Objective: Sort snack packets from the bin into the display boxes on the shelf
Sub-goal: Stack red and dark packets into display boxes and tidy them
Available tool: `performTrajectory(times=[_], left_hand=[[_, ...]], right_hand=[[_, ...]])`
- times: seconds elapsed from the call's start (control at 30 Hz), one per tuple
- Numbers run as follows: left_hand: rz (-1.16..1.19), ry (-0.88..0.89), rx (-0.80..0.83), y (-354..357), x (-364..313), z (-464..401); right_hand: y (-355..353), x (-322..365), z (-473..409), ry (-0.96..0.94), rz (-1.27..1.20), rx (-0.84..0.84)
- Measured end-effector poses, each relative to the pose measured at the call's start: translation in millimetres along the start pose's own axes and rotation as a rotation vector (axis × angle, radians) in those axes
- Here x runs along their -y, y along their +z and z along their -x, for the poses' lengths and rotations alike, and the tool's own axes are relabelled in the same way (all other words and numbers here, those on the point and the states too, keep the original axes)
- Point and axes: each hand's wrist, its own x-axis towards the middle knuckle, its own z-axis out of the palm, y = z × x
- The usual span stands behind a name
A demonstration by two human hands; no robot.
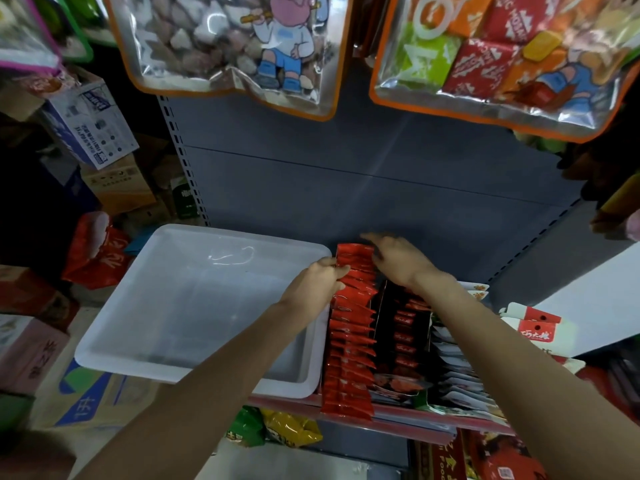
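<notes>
A white plastic bin (145, 344) sits on the shelf at the left; I see no packets in it. Right of it runs a long row of red snack packets (349, 344), standing on edge from the shelf's front to its back. My left hand (317, 284) touches the left side of the row near its far end, fingers curled against the packets. My right hand (398, 259) lies over the far end of the row with fingers stretched toward the back. Beside the red row stand a black display box (401, 337) of red-labelled packets and a row of white packets (457, 375).
The grey shelf back panel (363, 174) rises behind the rows. Large clear snack bags (235, 46) hang overhead. Cardboard boxes (93, 123) are piled at the left. A white and red carton (533, 327) stands at the right. Green and yellow bags (277, 427) lie on the shelf below.
</notes>
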Motion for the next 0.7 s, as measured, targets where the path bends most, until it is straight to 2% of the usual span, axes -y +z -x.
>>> performTrajectory(times=[0.17,0.27,0.4,0.43,0.53,0.7], left_hand=[[0.16,-0.018,0.006,2.5,4.9,5.5],[0.218,-0.051,-0.008,0.7,2.2,4.3],[0.622,-0.259,-0.013,-5.1,-14.6,3.8],[0.652,-0.312,-0.02,-6.0,-16.8,3.1],[0.473,-0.376,-0.078,-7.2,-20.3,3.2],[0.373,-0.414,-0.121,-4.1,-22.4,-3.4]], right_hand=[[10.7,-9.6,13.6,-0.022,0.128,0.211],[13.0,-2.4,11.5,-0.03,0.292,0.144],[9.0,3.2,11.0,-0.019,0.279,0.16],[9.1,1.4,11.6,-0.019,0.252,0.173],[12.2,0.8,15.3,-0.012,0.22,0.175],[21.0,6.9,8.9,0.039,0.202,-0.031]])
